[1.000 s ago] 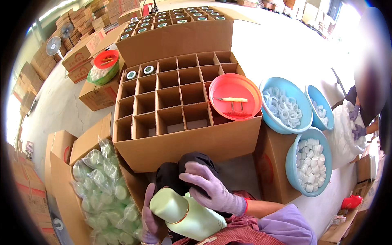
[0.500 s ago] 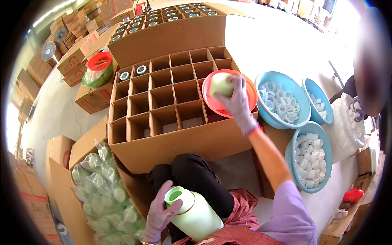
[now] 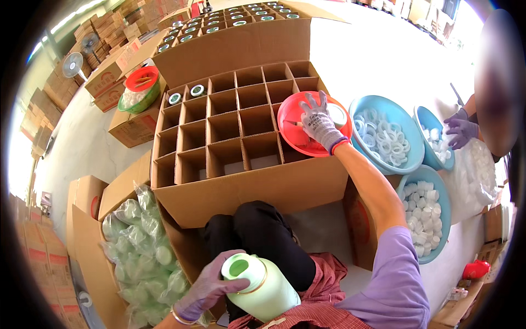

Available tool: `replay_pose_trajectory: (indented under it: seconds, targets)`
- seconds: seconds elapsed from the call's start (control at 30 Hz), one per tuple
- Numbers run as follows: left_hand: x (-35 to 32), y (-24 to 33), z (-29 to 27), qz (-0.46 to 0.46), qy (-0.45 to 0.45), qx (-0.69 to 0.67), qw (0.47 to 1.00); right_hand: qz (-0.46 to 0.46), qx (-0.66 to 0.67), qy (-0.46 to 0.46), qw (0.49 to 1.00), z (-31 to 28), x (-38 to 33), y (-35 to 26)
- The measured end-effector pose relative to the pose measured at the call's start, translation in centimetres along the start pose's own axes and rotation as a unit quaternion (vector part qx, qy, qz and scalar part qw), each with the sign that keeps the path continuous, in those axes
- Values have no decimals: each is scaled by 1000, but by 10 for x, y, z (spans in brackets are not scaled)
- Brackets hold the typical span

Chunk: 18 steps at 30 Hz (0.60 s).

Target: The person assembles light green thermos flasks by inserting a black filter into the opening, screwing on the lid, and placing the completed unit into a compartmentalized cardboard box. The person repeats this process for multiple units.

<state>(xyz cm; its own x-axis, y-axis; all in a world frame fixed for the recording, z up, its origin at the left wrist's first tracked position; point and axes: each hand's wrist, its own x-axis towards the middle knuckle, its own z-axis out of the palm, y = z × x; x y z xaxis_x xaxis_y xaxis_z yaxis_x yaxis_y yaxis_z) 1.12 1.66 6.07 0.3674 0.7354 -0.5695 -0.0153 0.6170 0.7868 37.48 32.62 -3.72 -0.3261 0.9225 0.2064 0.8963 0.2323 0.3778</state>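
- Ahead of the left hand (image 3: 211,288), a brown divided carton (image 3: 252,193).
- Under the right hand (image 3: 320,122), its fingers spread, a red basin (image 3: 292,137).
- Held between left thumb and fingers, a tilted bottle (image 3: 267,290): pale green, smooth, gold-ringed, mouth open.

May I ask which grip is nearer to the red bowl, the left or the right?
Right: the right grip is over the red bowl; the left grip is farther off, at the lap, holding the green bottle.
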Motion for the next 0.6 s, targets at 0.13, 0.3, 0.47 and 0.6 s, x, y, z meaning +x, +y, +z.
replay_pose_trajectory:
  seconds: [0.13, 0.3, 0.47, 0.6]
  targets:
    - [-48, 65, -14, 196, 68, 132, 969, 35, 236, 271, 933, -20, -5, 3]
    - [-78, 76, -19, 425, 340, 492, 680, -79, 713, 105, 689, -153, -70, -83]
    - [13, 31, -20, 465, 390, 575, 548, -166, 736, -89, 650, -210, -157, -135]
    - [22, 10, -14, 450, 403, 612, 510, -203, 695, -71, 686, -202, -166, -166]
